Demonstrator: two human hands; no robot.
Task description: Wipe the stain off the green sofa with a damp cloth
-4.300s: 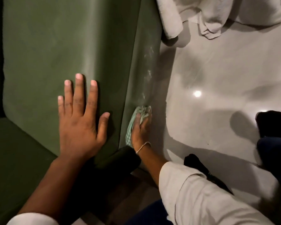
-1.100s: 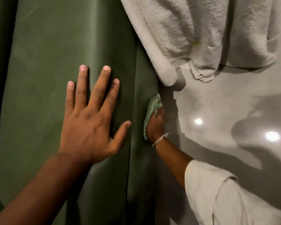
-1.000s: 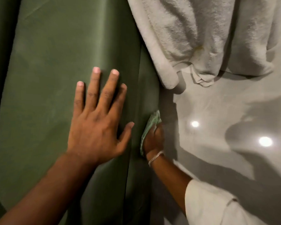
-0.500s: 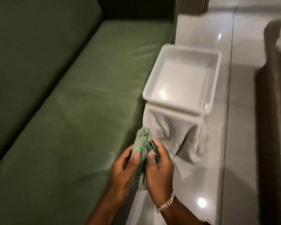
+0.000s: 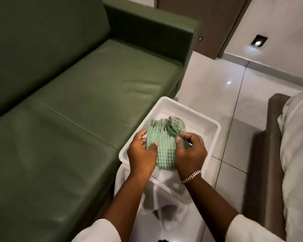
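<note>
A green checked cloth (image 5: 164, 145) is bunched between both my hands, held just above a white rectangular basin (image 5: 210, 130). My left hand (image 5: 142, 154) grips the cloth's left side and my right hand (image 5: 191, 152), with a metal bracelet at the wrist, grips its right side. The green sofa (image 5: 77, 102) fills the left half of the view, its seat cushions and far armrest in plain sight. No stain shows on the visible sofa surfaces.
The basin rests on a white stand or second bin (image 5: 164, 206) draped with pale fabric, close against the sofa's front edge. Glossy pale floor tiles (image 5: 217, 88) lie to the right. A bed or couch with pale covering (image 5: 297, 154) runs along the right edge.
My right hand left the sofa's front edge where it rubbed the cloth. The view swung to the basin, my left hand came off the sofa, and both hands now hold the cloth over it.
</note>
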